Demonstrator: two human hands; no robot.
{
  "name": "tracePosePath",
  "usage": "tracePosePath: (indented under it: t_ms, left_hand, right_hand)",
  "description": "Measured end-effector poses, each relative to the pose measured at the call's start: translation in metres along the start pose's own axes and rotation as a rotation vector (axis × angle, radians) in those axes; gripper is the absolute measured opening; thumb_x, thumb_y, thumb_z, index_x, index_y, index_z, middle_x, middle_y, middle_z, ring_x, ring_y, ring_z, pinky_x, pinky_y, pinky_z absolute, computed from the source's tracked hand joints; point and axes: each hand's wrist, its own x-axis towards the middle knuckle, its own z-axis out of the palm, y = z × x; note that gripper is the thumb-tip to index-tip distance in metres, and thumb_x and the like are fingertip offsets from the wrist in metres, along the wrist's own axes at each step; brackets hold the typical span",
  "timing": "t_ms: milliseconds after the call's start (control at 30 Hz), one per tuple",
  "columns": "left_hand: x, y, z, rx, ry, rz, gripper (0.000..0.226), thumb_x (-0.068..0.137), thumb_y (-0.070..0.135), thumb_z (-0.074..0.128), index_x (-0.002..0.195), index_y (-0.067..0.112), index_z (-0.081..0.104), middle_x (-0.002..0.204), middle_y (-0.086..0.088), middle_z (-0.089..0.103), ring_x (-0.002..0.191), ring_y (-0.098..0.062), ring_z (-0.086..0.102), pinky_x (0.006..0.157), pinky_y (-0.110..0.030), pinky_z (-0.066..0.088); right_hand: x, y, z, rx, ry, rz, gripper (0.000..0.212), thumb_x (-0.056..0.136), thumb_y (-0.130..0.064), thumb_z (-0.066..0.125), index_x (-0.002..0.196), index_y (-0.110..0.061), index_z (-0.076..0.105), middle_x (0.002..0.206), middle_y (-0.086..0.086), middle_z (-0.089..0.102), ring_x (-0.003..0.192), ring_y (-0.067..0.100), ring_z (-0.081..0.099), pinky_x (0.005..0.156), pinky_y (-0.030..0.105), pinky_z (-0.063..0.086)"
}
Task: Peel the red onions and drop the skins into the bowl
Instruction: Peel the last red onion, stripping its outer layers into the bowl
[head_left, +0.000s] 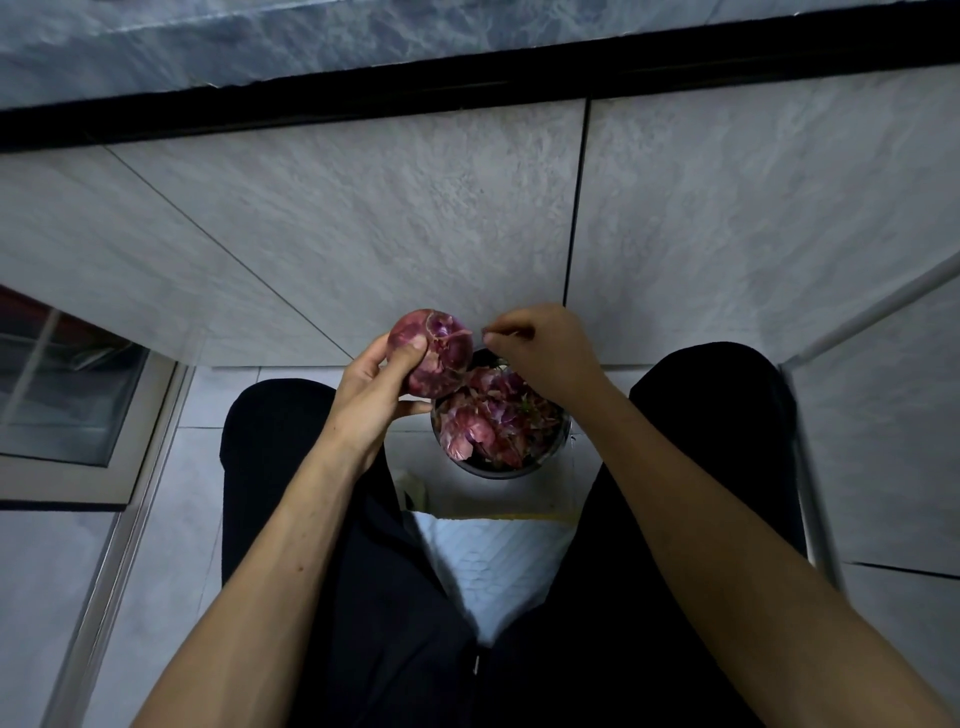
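Note:
My left hand (376, 387) grips a red onion (434, 353) from below and behind, thumb pressed on its near side; patches of dry skin still cling to it. Just right of the onion, my right hand (540, 351) has its fingers curled and pinches a tiny scrap of onion skin (485, 330) between thumb and forefinger. Below both hands stands a dark round bowl (498, 472) on the floor between my knees, heaped with pink and purple onion skins (488, 421). The right hand hides the bowl's far right part.
I sit with dark-trousered legs (291, 467) on either side of the bowl. A white patterned bag or cloth (493, 561) lies between my legs. Grey cabinet doors (363, 234) face me under a marble counter edge (260, 47). A framed glass panel (67, 395) stands at the left.

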Motion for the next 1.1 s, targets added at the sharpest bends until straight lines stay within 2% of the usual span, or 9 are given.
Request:
tracePosePath:
  t_ms: [67, 200, 267, 433, 567, 700, 833, 900, 1100]
  left_hand:
    - [0.0, 0.0, 0.001, 0.006, -0.017, -0.006, 0.024, 0.099, 0.035, 0.06, 0.118, 0.024, 0.07, 0.095, 0.004, 0.076, 0.084, -0.009, 0.073, 0.06, -0.023, 0.055]
    - [0.0, 0.0, -0.001, -0.02, -0.053, -0.028, 0.041, 0.088, 0.048, 0.062, 0.122, 0.025, 0.068, 0.108, -0.001, 0.075, 0.094, -0.014, 0.072, 0.065, -0.025, 0.056]
    - [0.001, 0.0, -0.001, -0.072, -0.095, -0.043, 0.042, 0.086, 0.047, 0.061, 0.121, 0.025, 0.068, 0.109, -0.001, 0.074, 0.095, -0.015, 0.072, 0.067, -0.027, 0.057]
    - [0.004, 0.001, -0.006, -0.348, -0.195, -0.15, 0.032, 0.098, 0.035, 0.057, 0.123, 0.014, 0.057, 0.111, -0.016, 0.069, 0.086, -0.025, 0.074, 0.066, -0.031, 0.062]
    - [0.007, 0.002, -0.015, -0.514, -0.333, -0.182, 0.079, 0.072, 0.033, 0.088, 0.137, 0.013, 0.047, 0.119, -0.019, 0.061, 0.089, -0.028, 0.07, 0.069, -0.034, 0.061]
    - [0.006, 0.007, -0.015, -0.595, -0.433, -0.162, 0.09, 0.063, 0.03, 0.093, 0.137, 0.008, 0.046, 0.116, -0.014, 0.066, 0.095, -0.023, 0.068, 0.072, -0.03, 0.059]
    - [0.005, 0.008, -0.012, -0.602, -0.398, -0.099, 0.107, 0.064, 0.029, 0.094, 0.15, 0.006, 0.036, 0.129, -0.016, 0.061, 0.11, -0.027, 0.065, 0.078, -0.034, 0.059]
    - [0.004, 0.008, -0.011, -0.61, -0.357, -0.027, 0.102, 0.066, 0.024, 0.093, 0.15, 0.008, 0.038, 0.138, -0.019, 0.057, 0.122, -0.032, 0.062, 0.087, -0.04, 0.057]
    - [0.003, 0.007, -0.016, -0.628, -0.292, 0.12, 0.102, 0.07, 0.009, 0.088, 0.153, 0.007, 0.029, 0.139, -0.029, 0.054, 0.13, -0.05, 0.051, 0.101, -0.052, 0.05]
  right_hand:
    - [-0.004, -0.006, -0.004, 0.112, -0.037, -0.051, 0.023, 0.087, -0.012, 0.065, 0.108, -0.014, 0.074, 0.1, -0.004, 0.073, 0.087, 0.006, 0.067, 0.084, 0.023, 0.054]
    - [-0.013, -0.014, -0.001, 0.179, -0.122, -0.123, 0.035, 0.083, -0.025, 0.075, 0.118, -0.021, 0.068, 0.102, -0.01, 0.062, 0.094, 0.006, 0.062, 0.081, 0.017, 0.05]
    - [-0.014, -0.014, 0.005, 0.173, -0.066, -0.163, 0.038, 0.08, -0.03, 0.078, 0.115, -0.019, 0.07, 0.105, -0.002, 0.063, 0.096, 0.01, 0.062, 0.081, 0.019, 0.051]
    - [-0.01, -0.016, 0.008, 0.298, 0.065, -0.196, 0.021, 0.081, -0.013, 0.076, 0.101, -0.01, 0.076, 0.105, 0.005, 0.068, 0.097, 0.009, 0.062, 0.085, 0.012, 0.047]
    - [-0.007, -0.022, 0.009, 0.373, 0.109, -0.216, 0.017, 0.082, -0.008, 0.074, 0.099, -0.007, 0.077, 0.102, 0.006, 0.072, 0.096, 0.009, 0.065, 0.085, 0.016, 0.051]
    - [-0.002, -0.034, 0.009, 0.417, 0.128, -0.237, 0.014, 0.084, -0.005, 0.071, 0.097, -0.005, 0.076, 0.097, 0.007, 0.073, 0.092, 0.01, 0.068, 0.084, 0.02, 0.053]
    - [0.0, -0.047, 0.012, 0.428, 0.156, -0.093, 0.012, 0.086, -0.01, 0.068, 0.094, -0.007, 0.077, 0.092, 0.001, 0.074, 0.088, 0.009, 0.069, 0.086, 0.032, 0.055]
    - [-0.002, -0.052, 0.013, 0.403, 0.178, -0.052, 0.014, 0.089, -0.017, 0.065, 0.092, -0.011, 0.077, 0.09, -0.003, 0.075, 0.087, 0.007, 0.069, 0.086, 0.035, 0.055]
    - [-0.015, -0.072, 0.018, 0.323, 0.19, -0.027, 0.018, 0.081, -0.03, 0.077, 0.092, -0.016, 0.076, 0.087, -0.004, 0.072, 0.08, 0.006, 0.067, 0.08, 0.027, 0.055]
